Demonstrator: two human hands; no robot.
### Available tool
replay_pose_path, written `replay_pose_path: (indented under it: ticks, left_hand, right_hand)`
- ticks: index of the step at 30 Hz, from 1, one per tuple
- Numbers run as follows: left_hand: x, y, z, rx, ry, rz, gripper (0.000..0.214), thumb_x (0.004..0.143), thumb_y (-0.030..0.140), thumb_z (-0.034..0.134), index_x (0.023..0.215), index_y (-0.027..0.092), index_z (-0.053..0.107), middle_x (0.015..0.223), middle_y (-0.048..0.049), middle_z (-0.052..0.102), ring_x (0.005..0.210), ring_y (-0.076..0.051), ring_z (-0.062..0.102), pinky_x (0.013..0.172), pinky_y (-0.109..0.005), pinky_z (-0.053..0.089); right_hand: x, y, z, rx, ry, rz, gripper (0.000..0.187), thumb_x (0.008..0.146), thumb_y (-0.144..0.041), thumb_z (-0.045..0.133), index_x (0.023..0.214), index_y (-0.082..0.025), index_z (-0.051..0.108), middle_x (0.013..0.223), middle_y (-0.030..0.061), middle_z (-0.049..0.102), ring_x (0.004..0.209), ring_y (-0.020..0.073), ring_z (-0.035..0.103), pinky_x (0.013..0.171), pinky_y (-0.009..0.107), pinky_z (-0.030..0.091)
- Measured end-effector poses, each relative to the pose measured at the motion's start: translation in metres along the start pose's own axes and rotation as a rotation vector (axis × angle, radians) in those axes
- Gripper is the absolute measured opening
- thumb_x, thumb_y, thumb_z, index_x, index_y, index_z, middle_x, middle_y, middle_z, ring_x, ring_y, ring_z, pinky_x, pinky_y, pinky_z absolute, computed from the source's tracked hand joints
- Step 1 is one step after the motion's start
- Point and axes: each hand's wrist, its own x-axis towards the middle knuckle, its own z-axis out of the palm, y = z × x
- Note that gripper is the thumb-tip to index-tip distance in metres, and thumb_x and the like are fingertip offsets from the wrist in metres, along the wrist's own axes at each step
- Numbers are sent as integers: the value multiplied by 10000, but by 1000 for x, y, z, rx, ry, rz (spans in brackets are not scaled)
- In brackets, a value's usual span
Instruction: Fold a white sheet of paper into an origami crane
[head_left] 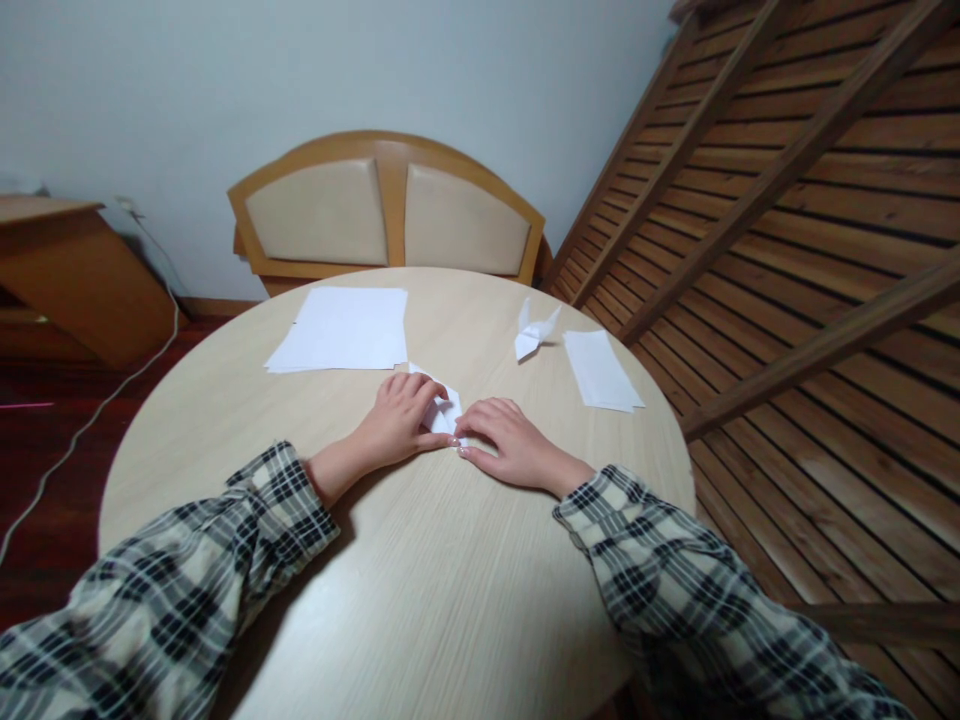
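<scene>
"Plain pale wall [450, 70] at the back, and what stands against it?"

"An arched wooden frame [396, 205] with 2 cream panels. Slatted woodwork [795, 260] leans up along the right, and at the left a wooden cabinet [82, 280] sits near a white cable [73, 440] that trails across the dark floor."

"And in front of the person?"

"A round, light wood-grain table [390, 580]. At its far left lies a stack of large white sheets [341, 325], edges slightly out of line. Over to the right is a stack of smaller sheets [602, 370], and just beside it stands a folded paper figure [532, 335] with 2 raised points."

"Where is the paper being handled?"

"The folded paper [448, 408] is between the 2 hands, near the middle of the table, just on the near side of the large sheets."

"How is it held?"

"The left hand [397, 420] is partly open, fingers curled over the paper's left side, thumb along the near edge. The right hand [517, 445] has thumb and forefinger close together at the near right corner, a narrow gap between them."

"Pinched, or only pressed?"

"I cannot tell for either hand. Both wrists come out of black-and-cream checked sleeves [202, 560]."
</scene>
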Motion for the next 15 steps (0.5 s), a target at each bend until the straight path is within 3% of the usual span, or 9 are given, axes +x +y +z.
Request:
replay_pose_path:
  ticks: [8,11,15]
  left_hand:
    - [1,-10,-17,35,155,-9,355,907,397,675,1174,185,576,1165,-124,588,1079,-298,525,931,-441,444]
    - [-2,-11,-22,22,99,63,134,962,265,575,1014,180,664,1041,-104,661,991,-264,573,879,-411,484]
    - [-8,-2,-22,-61,19,72,215,988,234,522,976,154,720,1003,-118,737,901,-242,664,831,-396,551]
  right_hand:
    - [-1,2,-3,-29,-15,-1,212,969,-294,601,1145,-226,696,1092,65,673,1086,241,556,960,411,373]
    - [-2,4,-2,-33,-9,-9,222,961,-264,607,1158,-229,704,1095,62,678,1085,237,558,960,408,370]
    - [-1,7,-1,-25,4,-24,224,944,-221,617,1143,-235,719,1099,55,682,1088,233,560,955,402,369]
